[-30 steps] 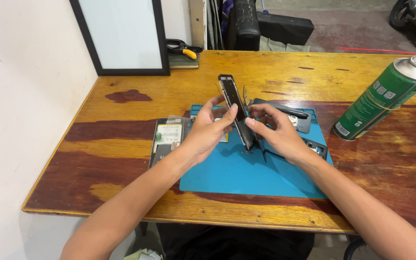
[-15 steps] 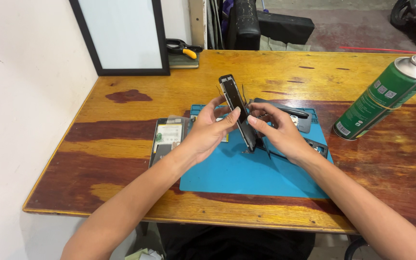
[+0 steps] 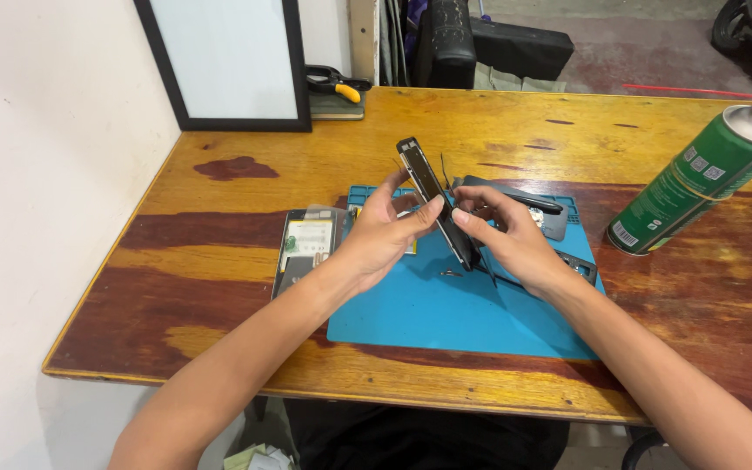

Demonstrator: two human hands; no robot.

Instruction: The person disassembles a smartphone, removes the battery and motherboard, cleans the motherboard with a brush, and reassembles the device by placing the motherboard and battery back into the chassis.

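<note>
Slim black phone frame [image 3: 435,202] tilted on edge, gripped between left hand [image 3: 382,233] and right hand [image 3: 508,240], above smooth blue rubber mat [image 3: 446,318], worn glossy wooden table [image 3: 219,270]

One phone [image 3: 435,200], one spray can [image 3: 698,178]

Green labelled spray can [image 3: 698,187], table's right
</note>
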